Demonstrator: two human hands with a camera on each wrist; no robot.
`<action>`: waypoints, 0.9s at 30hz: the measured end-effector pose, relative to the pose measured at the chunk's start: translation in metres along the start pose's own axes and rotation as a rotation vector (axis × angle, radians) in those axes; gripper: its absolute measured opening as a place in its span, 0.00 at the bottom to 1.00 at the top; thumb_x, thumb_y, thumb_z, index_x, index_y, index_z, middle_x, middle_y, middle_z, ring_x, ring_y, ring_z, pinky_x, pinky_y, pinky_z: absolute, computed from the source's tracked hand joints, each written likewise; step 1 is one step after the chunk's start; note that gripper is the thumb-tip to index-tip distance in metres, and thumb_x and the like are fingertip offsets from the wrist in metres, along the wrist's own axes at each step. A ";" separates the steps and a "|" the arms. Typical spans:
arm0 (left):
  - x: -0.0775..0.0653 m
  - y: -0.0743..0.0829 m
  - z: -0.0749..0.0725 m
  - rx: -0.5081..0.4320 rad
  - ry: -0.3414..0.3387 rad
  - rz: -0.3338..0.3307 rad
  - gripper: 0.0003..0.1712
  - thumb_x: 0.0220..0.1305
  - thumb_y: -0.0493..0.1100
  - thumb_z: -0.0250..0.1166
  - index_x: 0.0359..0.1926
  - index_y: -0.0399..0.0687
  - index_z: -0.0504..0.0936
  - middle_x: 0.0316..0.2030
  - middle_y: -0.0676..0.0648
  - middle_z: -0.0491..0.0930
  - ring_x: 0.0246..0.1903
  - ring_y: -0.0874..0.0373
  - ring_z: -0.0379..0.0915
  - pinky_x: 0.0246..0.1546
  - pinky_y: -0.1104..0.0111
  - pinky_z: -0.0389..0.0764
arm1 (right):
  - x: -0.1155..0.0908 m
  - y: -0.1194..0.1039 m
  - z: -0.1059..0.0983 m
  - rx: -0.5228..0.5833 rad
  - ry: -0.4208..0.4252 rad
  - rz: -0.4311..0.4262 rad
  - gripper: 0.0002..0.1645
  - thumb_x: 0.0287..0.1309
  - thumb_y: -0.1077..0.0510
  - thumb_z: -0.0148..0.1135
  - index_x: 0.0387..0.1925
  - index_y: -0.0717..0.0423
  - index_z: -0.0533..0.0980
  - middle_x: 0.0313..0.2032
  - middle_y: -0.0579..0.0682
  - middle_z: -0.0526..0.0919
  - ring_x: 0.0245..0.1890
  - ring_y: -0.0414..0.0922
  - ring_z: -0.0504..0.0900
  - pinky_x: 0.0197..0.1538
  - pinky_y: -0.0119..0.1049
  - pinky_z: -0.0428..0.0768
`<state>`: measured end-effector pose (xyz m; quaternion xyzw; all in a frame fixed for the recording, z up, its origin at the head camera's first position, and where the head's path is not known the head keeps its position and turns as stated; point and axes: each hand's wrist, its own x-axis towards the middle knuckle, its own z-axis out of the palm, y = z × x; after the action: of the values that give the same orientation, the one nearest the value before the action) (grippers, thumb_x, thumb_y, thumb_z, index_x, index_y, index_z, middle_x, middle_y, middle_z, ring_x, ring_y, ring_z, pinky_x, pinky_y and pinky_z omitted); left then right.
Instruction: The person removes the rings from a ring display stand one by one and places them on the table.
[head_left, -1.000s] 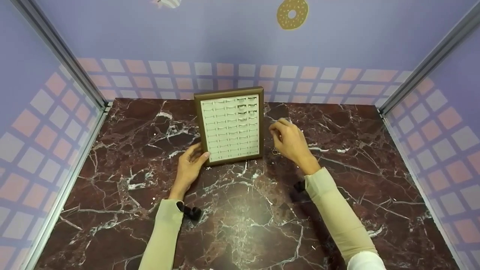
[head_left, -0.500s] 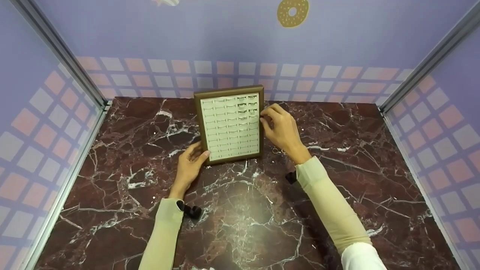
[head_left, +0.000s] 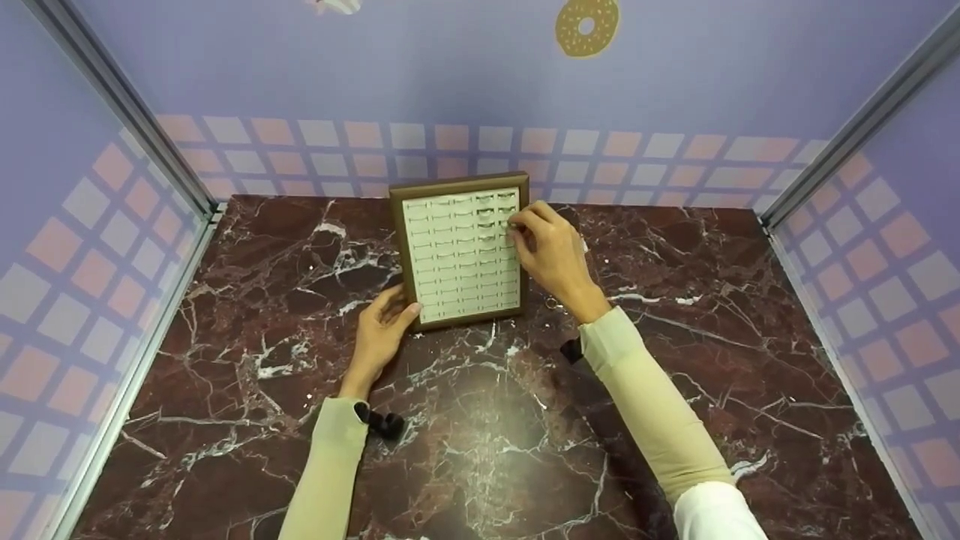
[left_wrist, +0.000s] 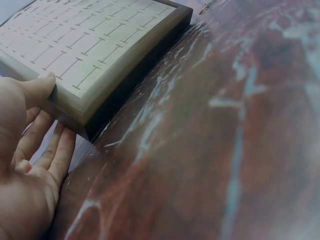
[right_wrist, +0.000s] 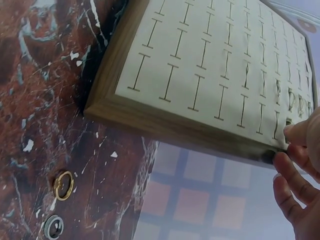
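Note:
A wood-framed ring display board (head_left: 461, 262) with a pale slotted pad leans back on the marble-patterned tabletop. Several rings (right_wrist: 291, 97) sit in slots at its upper right. My left hand (head_left: 377, 330) grips its lower left corner, thumb over the front and fingers behind, as the left wrist view shows. At the right edge, my right hand (head_left: 553, 247) pinches a small ring (right_wrist: 288, 122) against a slot; the fingertips partly hide it. A gold-coloured ring (right_wrist: 63, 185) and a silver-coloured ring (right_wrist: 53, 227) lie on the tabletop beside the board.
A purple back wall (head_left: 465, 82) with a tile pattern stands close behind the board. Side walls flank the marble-patterned tabletop (head_left: 480, 450). Both wrists carry dark straps or mounts (head_left: 382, 421).
My right hand has moved left and slightly up from beside the board to its right-edge slots. My left hand and the board have stayed in place.

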<state>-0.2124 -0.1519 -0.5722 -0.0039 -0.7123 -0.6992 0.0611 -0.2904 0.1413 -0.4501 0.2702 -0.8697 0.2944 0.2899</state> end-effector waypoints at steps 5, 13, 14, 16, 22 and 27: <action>-0.001 -0.001 0.000 -0.006 0.000 0.004 0.29 0.72 0.37 0.71 0.71 0.34 0.76 0.64 0.32 0.80 0.65 0.40 0.78 0.72 0.57 0.77 | 0.003 -0.004 0.004 -0.017 -0.010 -0.019 0.06 0.69 0.66 0.67 0.44 0.60 0.87 0.41 0.53 0.85 0.34 0.47 0.84 0.39 0.37 0.86; 0.000 -0.002 0.000 -0.004 0.001 0.016 0.28 0.72 0.37 0.71 0.70 0.35 0.77 0.63 0.33 0.81 0.64 0.41 0.78 0.70 0.60 0.78 | 0.006 -0.007 0.005 -0.051 -0.001 -0.020 0.05 0.73 0.62 0.66 0.43 0.59 0.86 0.40 0.54 0.84 0.34 0.50 0.85 0.38 0.44 0.86; 0.000 -0.002 0.000 -0.003 0.002 0.015 0.29 0.72 0.37 0.71 0.70 0.35 0.77 0.64 0.32 0.81 0.64 0.41 0.78 0.70 0.59 0.78 | 0.006 -0.006 0.005 -0.056 -0.003 -0.021 0.06 0.74 0.62 0.65 0.43 0.59 0.86 0.40 0.54 0.84 0.35 0.51 0.85 0.39 0.45 0.86; 0.000 -0.001 0.001 -0.006 0.002 0.012 0.29 0.72 0.36 0.71 0.70 0.34 0.77 0.64 0.32 0.81 0.64 0.40 0.78 0.70 0.59 0.79 | 0.005 -0.006 0.005 -0.060 -0.008 -0.024 0.06 0.75 0.62 0.64 0.43 0.60 0.85 0.41 0.54 0.84 0.36 0.51 0.86 0.39 0.46 0.87; 0.000 0.000 0.001 -0.018 0.008 0.014 0.28 0.72 0.36 0.71 0.69 0.33 0.77 0.63 0.32 0.81 0.63 0.40 0.79 0.69 0.62 0.80 | 0.005 -0.005 0.003 -0.065 -0.024 -0.034 0.04 0.73 0.65 0.64 0.43 0.60 0.84 0.42 0.53 0.84 0.37 0.51 0.86 0.41 0.44 0.88; 0.000 0.000 0.001 -0.023 0.011 0.017 0.28 0.72 0.35 0.71 0.69 0.33 0.77 0.63 0.31 0.81 0.63 0.40 0.79 0.68 0.63 0.80 | 0.005 -0.004 0.002 -0.074 -0.037 -0.045 0.05 0.70 0.68 0.65 0.44 0.59 0.84 0.43 0.53 0.83 0.38 0.51 0.87 0.43 0.44 0.89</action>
<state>-0.2126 -0.1511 -0.5722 -0.0068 -0.7040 -0.7066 0.0712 -0.2921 0.1354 -0.4468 0.2844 -0.8788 0.2504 0.2902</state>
